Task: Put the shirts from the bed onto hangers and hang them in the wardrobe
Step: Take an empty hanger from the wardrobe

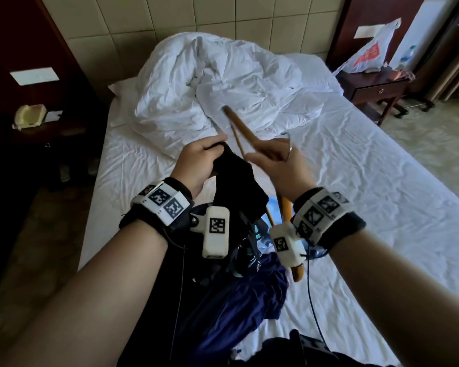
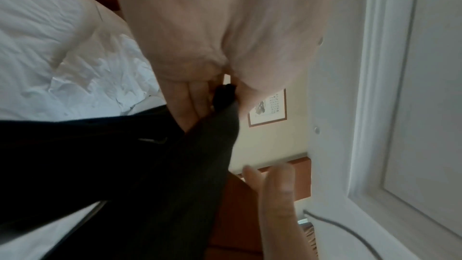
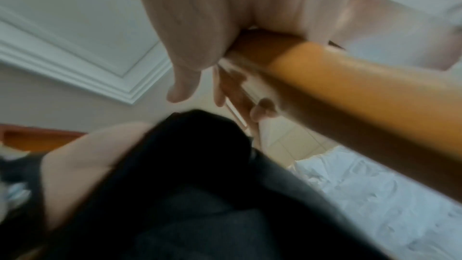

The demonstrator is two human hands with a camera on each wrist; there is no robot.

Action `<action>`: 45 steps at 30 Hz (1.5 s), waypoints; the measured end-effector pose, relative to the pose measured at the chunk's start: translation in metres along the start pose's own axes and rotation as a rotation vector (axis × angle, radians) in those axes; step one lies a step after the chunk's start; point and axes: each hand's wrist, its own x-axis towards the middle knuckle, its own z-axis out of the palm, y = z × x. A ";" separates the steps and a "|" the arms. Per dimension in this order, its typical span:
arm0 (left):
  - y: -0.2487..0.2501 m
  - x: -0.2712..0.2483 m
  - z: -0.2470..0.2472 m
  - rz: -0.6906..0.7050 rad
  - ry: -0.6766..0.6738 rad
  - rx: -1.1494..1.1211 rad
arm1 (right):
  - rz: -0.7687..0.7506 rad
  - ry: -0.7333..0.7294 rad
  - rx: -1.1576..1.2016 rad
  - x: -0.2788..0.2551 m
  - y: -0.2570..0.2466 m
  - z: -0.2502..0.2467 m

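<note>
Black shirt [image 1: 233, 176] up over the white bed [image 1: 382, 197], with a honey-orange wooden hanger [image 1: 245, 129] just beside it. Nearer than the black shirt lies a navy blue shirt [image 1: 244, 292], and beyond it a rumpled white duvet [image 1: 223, 83]. Black-and-white checkered marker squares on the white wrist bands [image 1: 164, 201]; dark reddish-brown nightstand [image 1: 376, 86] right of the bed.

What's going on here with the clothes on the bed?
A person stands at the bed getting a shirt onto a hanger. The left hand grips a black shirt by its top edge, lifted above a pile of dark clothes. The right hand holds a wooden hanger right beside it. The hanger is not clearly inside the shirt yet, and nothing has gone to the wardrobe.
</note>
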 end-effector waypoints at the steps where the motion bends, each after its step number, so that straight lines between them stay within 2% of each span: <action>1: 0.003 -0.001 0.002 -0.002 -0.011 0.000 | -0.049 -0.052 -0.042 -0.004 0.000 0.004; 4: 0.010 -0.005 0.007 0.022 -0.062 0.005 | -0.034 -0.121 -0.141 -0.015 -0.002 0.008; 8: 0.011 -0.009 0.007 0.054 -0.092 0.028 | -0.059 -0.016 -0.075 -0.013 -0.004 0.004; 11: 0.002 -0.009 0.002 0.102 -0.045 0.106 | -0.068 0.089 -0.012 -0.007 -0.006 0.000; 13: -0.005 -0.010 -0.003 0.113 -0.004 0.135 | -0.022 0.156 0.046 -0.003 -0.009 -0.006; 17: -0.005 -0.017 0.000 0.152 -0.074 0.311 | 0.054 0.174 0.025 0.008 -0.005 -0.014; 20: -0.001 -0.017 -0.002 0.151 -0.064 0.421 | 0.124 0.211 0.001 0.016 0.001 -0.019; 23: 0.001 -0.018 -0.011 0.090 -0.115 0.357 | 0.190 0.320 -0.030 0.028 0.011 -0.031; 26: 0.006 -0.020 -0.013 -0.015 -0.189 0.251 | 0.230 0.306 -0.137 0.036 0.024 -0.040; 30: 0.014 -0.014 -0.007 -0.073 -0.040 0.093 | 0.162 0.193 -0.166 0.023 0.024 -0.031; 32: 0.020 -0.013 -0.001 -0.060 0.013 0.034 | 0.103 0.127 -0.079 0.009 0.014 -0.021; 35: 0.031 -0.014 0.007 -0.008 0.015 -0.011 | 0.019 0.060 0.045 -0.011 0.001 -0.011; 38: 0.039 -0.019 0.015 0.034 -0.004 -0.065 | -0.035 -0.034 -0.026 -0.022 -0.010 -0.010; 42: 0.045 -0.026 0.016 0.111 0.040 -0.098 | -0.059 0.043 -0.138 -0.022 -0.009 -0.018; 45: 0.047 -0.028 0.013 0.169 0.120 -0.110 | 0.008 0.106 -0.243 -0.015 0.003 -0.029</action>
